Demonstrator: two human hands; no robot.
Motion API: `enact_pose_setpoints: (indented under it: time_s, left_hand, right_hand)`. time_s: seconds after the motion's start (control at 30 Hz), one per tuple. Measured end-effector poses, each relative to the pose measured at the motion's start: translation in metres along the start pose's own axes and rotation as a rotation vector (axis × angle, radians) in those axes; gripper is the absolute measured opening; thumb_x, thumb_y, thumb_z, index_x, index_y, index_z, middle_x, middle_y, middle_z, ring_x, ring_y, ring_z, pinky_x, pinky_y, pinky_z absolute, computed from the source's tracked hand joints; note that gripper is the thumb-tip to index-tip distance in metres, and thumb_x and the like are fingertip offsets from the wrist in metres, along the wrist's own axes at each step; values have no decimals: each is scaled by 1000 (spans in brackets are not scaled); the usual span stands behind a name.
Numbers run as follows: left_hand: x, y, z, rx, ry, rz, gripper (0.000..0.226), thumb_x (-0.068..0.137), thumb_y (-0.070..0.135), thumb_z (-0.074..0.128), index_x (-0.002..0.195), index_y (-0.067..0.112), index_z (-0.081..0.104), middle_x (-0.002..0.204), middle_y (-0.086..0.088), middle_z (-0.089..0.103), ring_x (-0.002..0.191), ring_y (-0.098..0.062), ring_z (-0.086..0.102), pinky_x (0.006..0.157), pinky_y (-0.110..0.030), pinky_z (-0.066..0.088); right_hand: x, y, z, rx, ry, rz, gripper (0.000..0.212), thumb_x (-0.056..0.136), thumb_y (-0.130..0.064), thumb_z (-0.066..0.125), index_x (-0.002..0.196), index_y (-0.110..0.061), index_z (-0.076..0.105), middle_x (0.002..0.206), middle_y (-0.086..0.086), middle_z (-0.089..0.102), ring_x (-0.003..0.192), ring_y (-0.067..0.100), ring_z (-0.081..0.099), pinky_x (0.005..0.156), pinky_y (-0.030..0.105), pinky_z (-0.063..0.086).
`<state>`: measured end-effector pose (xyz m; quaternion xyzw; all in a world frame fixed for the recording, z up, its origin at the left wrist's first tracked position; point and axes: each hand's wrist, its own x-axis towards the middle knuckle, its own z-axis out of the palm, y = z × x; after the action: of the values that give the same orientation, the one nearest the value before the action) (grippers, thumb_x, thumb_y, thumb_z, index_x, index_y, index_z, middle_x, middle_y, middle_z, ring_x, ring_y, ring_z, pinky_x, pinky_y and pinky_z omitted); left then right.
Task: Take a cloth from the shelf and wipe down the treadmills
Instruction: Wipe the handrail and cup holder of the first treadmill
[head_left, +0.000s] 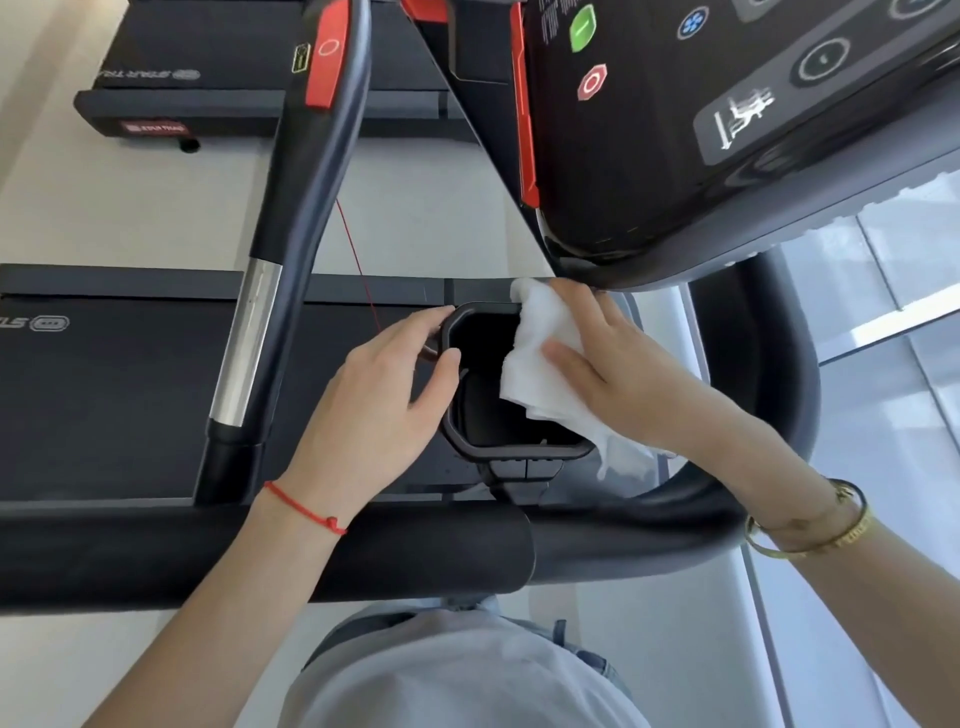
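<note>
Cloth (540, 358) lies under our right hand (618, 369), flat fingers pressing it on the treadmill's cup holder (467, 441); our left hand (384, 395) grips its rim

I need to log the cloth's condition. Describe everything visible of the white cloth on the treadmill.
The white cloth looks like soft, crumpled terry fabric, loosely bunched rather than folded, with no stains showing. It drapes over the right rim of the black cup-holder tray below the console, its upper end touching the console's underside and its lower end hanging past the rim. The right hand presses it down with straight fingers; the left hand does not touch it.
</note>
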<state>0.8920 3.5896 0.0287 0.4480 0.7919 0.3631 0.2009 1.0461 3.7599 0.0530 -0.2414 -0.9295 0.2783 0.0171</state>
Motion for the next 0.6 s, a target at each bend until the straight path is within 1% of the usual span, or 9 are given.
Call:
enact_pose_setpoints:
  time_s: [0.07, 0.17, 0.23, 0.27, 0.37, 0.43, 0.47, 0.53, 0.6]
  left_hand:
    - [1, 0, 0, 0, -4, -4, 47, 97, 42, 43, 142, 27, 49, 126, 13, 62, 112, -7, 61, 92, -39, 56]
    - [1, -1, -2, -7, -14, -6, 47, 97, 43, 42, 142, 28, 49, 124, 13, 63, 112, -6, 60, 93, -38, 55]
    - [0, -1, -2, -11, -17, -7, 47, 97, 43, 43, 141, 29, 49, 123, 14, 63, 112, -6, 61, 94, -37, 54]
    - [0, -1, -3, -13, -19, -7, 46, 98, 43, 43, 141, 29, 49, 123, 14, 63, 112, -7, 61, 95, -37, 54]
    - [0, -1, -2, -18, -22, -12, 46, 98, 43, 43, 142, 31, 49, 122, 15, 63, 110, -4, 61, 93, -35, 55]
    - [0, -1, -3, -21, -19, -13, 46, 97, 44, 43, 142, 33, 48, 120, 16, 64, 107, -2, 61, 92, -33, 56]
    - [-1, -1, -2, -22, -18, -12, 46, 97, 44, 43, 142, 33, 48, 119, 17, 64, 107, -3, 62, 92, -33, 56]
    - [-1, -1, -2, -26, -17, -14, 46, 97, 45, 43, 142, 34, 48, 117, 18, 64, 105, -2, 62, 92, -32, 56]
    - [-1, 0, -3, -29, -17, -22, 44, 97, 44, 44, 141, 35, 48, 113, 20, 64, 102, -2, 63, 91, -30, 56]
  right_hand:
    - [-4, 1, 2, 76, 31, 35, 51, 103, -27, 42, 149, -22, 24, 143, 4, 38, 110, 24, 52, 83, 29, 37]
    - [-19, 3, 7, 230, 41, 159, 48, 101, -34, 42, 145, -26, 24, 130, -1, 48, 96, 14, 57, 76, 29, 42]
    - [-31, 4, 9, 327, 13, 228, 42, 99, -41, 41, 137, -30, 26, 120, -4, 54, 91, 3, 58, 71, 25, 45]
    - [-35, 4, 10, 353, 2, 248, 36, 99, -43, 41, 131, -32, 28, 115, -7, 55, 89, 1, 58, 70, 23, 46]
    - [-30, 5, 9, 346, 2, 257, 23, 100, -40, 41, 117, -30, 30, 103, -9, 55, 83, 2, 57, 65, 21, 43]
    - [-20, 5, 7, 323, -1, 246, 18, 101, -36, 40, 114, -27, 30, 99, -12, 53, 81, -1, 55, 62, 14, 39]
    - [-18, 5, 6, 313, 3, 240, 17, 102, -35, 39, 113, -27, 30, 98, -12, 53, 81, -2, 54, 61, 13, 38]
    - [-21, 4, 8, 312, 26, 237, 15, 102, -36, 38, 110, -25, 32, 95, -10, 53, 77, -1, 54, 60, 18, 39]
    - [-33, 4, 10, 335, 35, 238, 18, 101, -39, 38, 100, -22, 35, 85, -7, 53, 64, 1, 51, 54, 20, 39]
